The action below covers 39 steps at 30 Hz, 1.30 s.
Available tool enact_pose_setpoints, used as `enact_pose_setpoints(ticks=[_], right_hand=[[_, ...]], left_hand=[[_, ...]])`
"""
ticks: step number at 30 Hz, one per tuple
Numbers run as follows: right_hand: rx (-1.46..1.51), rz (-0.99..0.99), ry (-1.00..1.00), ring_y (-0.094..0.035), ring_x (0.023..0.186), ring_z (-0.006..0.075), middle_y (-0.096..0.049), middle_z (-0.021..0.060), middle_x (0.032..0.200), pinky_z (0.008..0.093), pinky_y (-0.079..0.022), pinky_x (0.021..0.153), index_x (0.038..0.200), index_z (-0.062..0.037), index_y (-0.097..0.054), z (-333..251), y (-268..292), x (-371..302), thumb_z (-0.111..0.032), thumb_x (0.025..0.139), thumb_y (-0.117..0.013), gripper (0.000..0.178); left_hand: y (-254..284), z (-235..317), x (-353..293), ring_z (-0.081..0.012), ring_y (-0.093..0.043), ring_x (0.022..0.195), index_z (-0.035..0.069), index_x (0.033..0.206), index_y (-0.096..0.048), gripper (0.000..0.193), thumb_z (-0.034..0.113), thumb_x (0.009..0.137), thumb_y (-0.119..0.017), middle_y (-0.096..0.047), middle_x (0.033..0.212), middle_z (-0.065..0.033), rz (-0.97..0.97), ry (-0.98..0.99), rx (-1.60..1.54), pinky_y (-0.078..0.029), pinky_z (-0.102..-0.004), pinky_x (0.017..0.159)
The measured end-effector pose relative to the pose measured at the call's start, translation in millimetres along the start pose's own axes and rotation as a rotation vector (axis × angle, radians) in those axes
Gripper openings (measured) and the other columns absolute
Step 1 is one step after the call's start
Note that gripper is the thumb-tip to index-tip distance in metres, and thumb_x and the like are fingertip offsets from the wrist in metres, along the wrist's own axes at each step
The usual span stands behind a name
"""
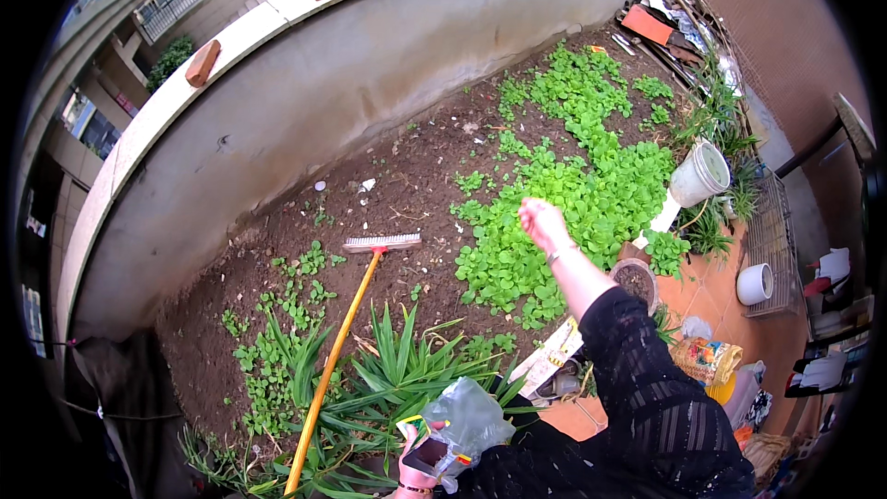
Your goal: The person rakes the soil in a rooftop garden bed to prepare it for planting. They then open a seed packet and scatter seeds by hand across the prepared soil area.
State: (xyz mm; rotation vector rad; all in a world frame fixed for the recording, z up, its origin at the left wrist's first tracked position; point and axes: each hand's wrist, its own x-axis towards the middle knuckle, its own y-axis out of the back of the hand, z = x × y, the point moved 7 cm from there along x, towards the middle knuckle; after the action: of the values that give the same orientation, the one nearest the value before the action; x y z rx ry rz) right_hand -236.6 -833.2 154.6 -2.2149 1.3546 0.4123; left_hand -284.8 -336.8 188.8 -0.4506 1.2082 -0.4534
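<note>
My left hand is closed around a clear plastic bag at the bottom middle. A small packet with yellow edges and a dark panel shows against the bag in the same grip. My right arm stretches forward over a dense patch of low green leafy plants. Its hand has curled fingers above the patch's left part, beside bare brown soil. Whatever those fingers hold, if anything, cannot be made out.
A long yellow-handled tool with a toothed or bristled head lies across the soil, left of me. Long-leaved plants grow near me. A curved concrete wall bounds the bed. At right are a white bucket, a round pot and a white container.
</note>
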Motion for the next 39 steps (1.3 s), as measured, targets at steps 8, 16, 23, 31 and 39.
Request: enact_pose_setpoints(ticks=[8,16,23,31,39], right_hand=[[0.032,-0.030,-0.632,-0.042,0.049,0.0070,-0.048,-0.0022,0.060,0.0207,-0.037,0.043,0.088,-0.0052,-0.053,177,25,-77,-0.014,0.091,-0.042,0.014],[0.207,0.116,0.366,-0.044,0.111,0.0301,-0.026,0.0201,0.133,0.0362,-0.048,0.083,0.136,-0.0042,-0.013,-147,52,13,-0.010,0.087,-0.049,0.061],[-0.480,-0.582,0.141,-0.056,0.062,0.0070,-0.062,0.0030,0.077,0.0187,-0.045,0.054,0.099,-0.0015,-0.059,-56,-79,-166,-0.012,0.085,-0.056,0.018],[-1.311,-1.435,0.929,-0.057,0.082,0.0240,-0.058,0.0103,0.082,0.0336,-0.049,0.069,0.079,-0.0006,-0.060,4,-165,-382,-0.007,0.069,-0.059,0.012],[-1.667,-1.507,0.941,-0.062,0.062,0.0261,-0.061,0.0110,0.063,0.0362,-0.050,0.053,0.059,-0.0052,-0.061,80,-157,-402,-0.012,0.062,-0.058,0.008]], left_hand=[[-3,2,2,-0.0167,-0.057,0.065,0.000,0.107,-0.051,0.056,0.050,0.090,-0.033,-0.058,0.074,-0.0047,0.051,-0.024,-0.065,-0.046,-0.0296,0.055],[-13,1,16,-0.0186,-0.058,0.075,0.001,0.109,-0.050,0.058,0.052,0.090,-0.029,-0.060,0.085,-0.0056,-0.079,-0.015,-0.093,-0.048,-0.0318,0.064],[-49,32,19,-0.0166,-0.059,0.074,0.005,0.111,-0.052,0.055,0.053,0.088,-0.035,-0.060,0.094,-0.0054,0.107,-0.113,-0.088,-0.048,-0.0295,0.052],[-24,25,31,-0.0202,-0.053,0.101,0.004,0.116,-0.048,0.052,0.048,0.089,-0.039,-0.056,0.111,-0.0073,-0.091,-0.204,-0.044,-0.041,-0.0349,0.090],[-6,-9,29,-0.0224,-0.054,0.101,0.004,0.112,-0.049,0.058,0.054,0.087,-0.036,-0.057,0.109,-0.0112,-0.107,-0.123,-0.004,-0.044,-0.0381,0.087]])
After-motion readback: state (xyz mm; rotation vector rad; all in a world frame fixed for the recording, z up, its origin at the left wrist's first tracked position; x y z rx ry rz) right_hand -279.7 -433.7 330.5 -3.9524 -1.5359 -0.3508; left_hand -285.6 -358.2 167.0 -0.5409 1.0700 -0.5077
